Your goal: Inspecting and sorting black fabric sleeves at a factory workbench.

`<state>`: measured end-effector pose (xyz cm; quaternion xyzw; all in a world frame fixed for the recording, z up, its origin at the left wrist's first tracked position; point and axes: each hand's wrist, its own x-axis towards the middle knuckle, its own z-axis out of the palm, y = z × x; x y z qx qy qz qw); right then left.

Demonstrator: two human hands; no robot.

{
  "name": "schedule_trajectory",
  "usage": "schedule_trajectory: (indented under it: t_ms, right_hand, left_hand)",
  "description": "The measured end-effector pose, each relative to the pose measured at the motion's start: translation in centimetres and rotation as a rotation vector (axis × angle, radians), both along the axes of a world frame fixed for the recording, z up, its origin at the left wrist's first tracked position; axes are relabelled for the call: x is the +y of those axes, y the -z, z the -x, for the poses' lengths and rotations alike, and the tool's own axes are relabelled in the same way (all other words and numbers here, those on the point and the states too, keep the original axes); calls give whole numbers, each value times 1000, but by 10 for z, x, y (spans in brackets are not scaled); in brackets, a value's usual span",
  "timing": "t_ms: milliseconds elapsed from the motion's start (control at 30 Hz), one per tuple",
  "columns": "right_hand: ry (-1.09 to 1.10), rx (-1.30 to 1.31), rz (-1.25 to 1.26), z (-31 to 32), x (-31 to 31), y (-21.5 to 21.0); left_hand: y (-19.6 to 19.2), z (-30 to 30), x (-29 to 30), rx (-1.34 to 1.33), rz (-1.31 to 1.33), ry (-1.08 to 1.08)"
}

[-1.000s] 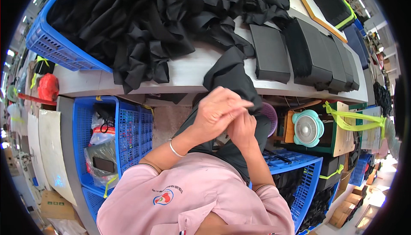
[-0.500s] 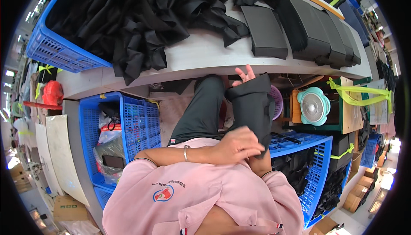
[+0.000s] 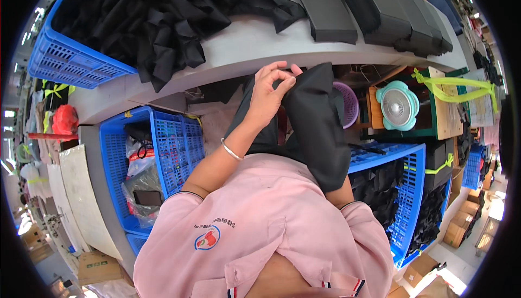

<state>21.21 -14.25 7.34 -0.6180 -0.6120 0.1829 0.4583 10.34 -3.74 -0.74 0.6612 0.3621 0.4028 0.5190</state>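
Observation:
My left hand [image 3: 269,96], with a thin bangle on the wrist, is raised in front of my chest and pinches the top edge of a black fabric pouch [image 3: 317,130]. The pouch hangs upright over my lap, just below the edge of the grey table [image 3: 239,48]. My right hand is hidden behind or inside the pouch; only the right forearm [image 3: 341,196] shows under its lower edge. I wear a pink shirt.
A blue crate [image 3: 70,67] heaped with black fabric pieces sits on the table at the left, and stacked flat black cases [image 3: 325,13] lie at the right. Below are a blue crate [image 3: 168,146] with bags, a blue crate [image 3: 410,189] with black pieces, a purple basket [image 3: 351,103] and a teal fan [image 3: 398,104].
My left hand rose from low in front of my chest to the pouch's top edge. The right hand's fingers, seen above the pouch half a second ago, are now hidden.

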Motion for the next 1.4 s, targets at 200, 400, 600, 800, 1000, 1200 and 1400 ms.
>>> schedule_trajectory:
  t_ms: [200,400,600,800,1000,1200,1400]
  right_hand:
    - [-29,-111,-383,-10,-21,-63]
    - [176,-307,-336,-24,-41,-23]
    - [330,-468,-289,-45,-26,22]
    - [484,-632,-234,-25,-7,59]
    - [190,904,-46,53,-9,103]
    - [-523,1013,361,36,-102,57]
    - [137,422,-121,9,-85,74]
  left_hand:
    - [-29,-15,-53,-78,-247,-271]
    - [-29,-6,-137,-10,-665,325]
    - [-21,-5,-124,-49,-385,280]
    - [-5,-21,-85,-542,351,80]
    - [0,0,-33,-410,144,-174]
    - [-7,39,25,-466,204,-293]
    - [-38,18,-36,-223,-59,-315]
